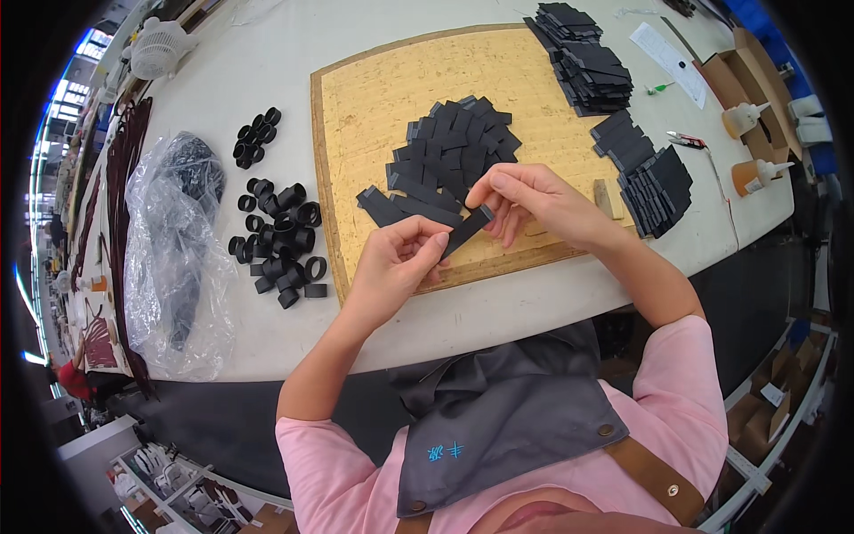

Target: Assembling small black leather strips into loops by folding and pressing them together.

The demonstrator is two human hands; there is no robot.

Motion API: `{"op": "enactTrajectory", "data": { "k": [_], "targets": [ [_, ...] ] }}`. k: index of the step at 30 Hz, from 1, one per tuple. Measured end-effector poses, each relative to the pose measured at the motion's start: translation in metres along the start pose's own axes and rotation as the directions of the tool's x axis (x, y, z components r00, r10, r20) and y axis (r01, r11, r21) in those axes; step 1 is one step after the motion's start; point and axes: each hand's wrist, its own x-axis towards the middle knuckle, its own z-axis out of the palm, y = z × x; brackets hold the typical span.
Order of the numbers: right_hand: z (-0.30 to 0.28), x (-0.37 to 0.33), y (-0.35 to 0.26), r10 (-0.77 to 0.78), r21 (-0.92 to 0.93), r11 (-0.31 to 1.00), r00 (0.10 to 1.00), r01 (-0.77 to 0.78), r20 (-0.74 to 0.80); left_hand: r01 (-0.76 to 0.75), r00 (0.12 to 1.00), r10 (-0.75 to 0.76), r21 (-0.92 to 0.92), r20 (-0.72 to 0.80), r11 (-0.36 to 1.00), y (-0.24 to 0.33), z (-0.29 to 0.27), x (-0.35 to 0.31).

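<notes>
A short flat black strip (pixel 466 233) stretches between my two hands above the near part of a yellow board (pixel 365 93). My left hand (pixel 400 262) pinches its lower end between thumb and fingers. At the upper end, the bent fingers of my right hand (pixel 538 203) close around the strip's tip, where a greyish edge shows. Just beyond both hands lies a heap of similar black strips (pixel 445 147) on the board. Left of the board, black rings (pixel 285 233) of bent strip sit in loose clusters on the table.
Stacked black strips (pixel 587 67) and more stacks (pixel 656 189) line the board's right side. A small block (pixel 608 199) rests near its right edge. Red-handled snips (pixel 686 140), glue bottles (pixel 758 176) and a cardboard box (pixel 752 80) stand farther right. A clear plastic bag (pixel 178 267) lies left.
</notes>
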Motion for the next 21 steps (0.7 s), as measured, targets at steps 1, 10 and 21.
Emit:
{"op": "enactTrajectory", "data": {
  "k": [1, 10, 21],
  "targets": [
    [0.000, 0.000, 0.001, 0.004, 0.019, 1.000, 1.000, -0.005, 0.012, 0.009, 1.000, -0.009, 0.001, 0.004, 1.000, -0.003, 0.001, 0.001],
    [-0.002, -0.004, 0.010, 0.053, -0.042, 0.998, 0.987, -0.047, 0.150, -0.452, 0.877, 0.446, -0.011, 0.178, 0.892, 0.001, 0.007, -0.005],
    [0.011, -0.011, -0.002, 0.003, 0.045, 0.999, 0.986, -0.011, 0.166, -0.069, 0.980, 0.112, -0.251, 0.164, 0.966, -0.020, -0.004, 0.007]
  ]
}}
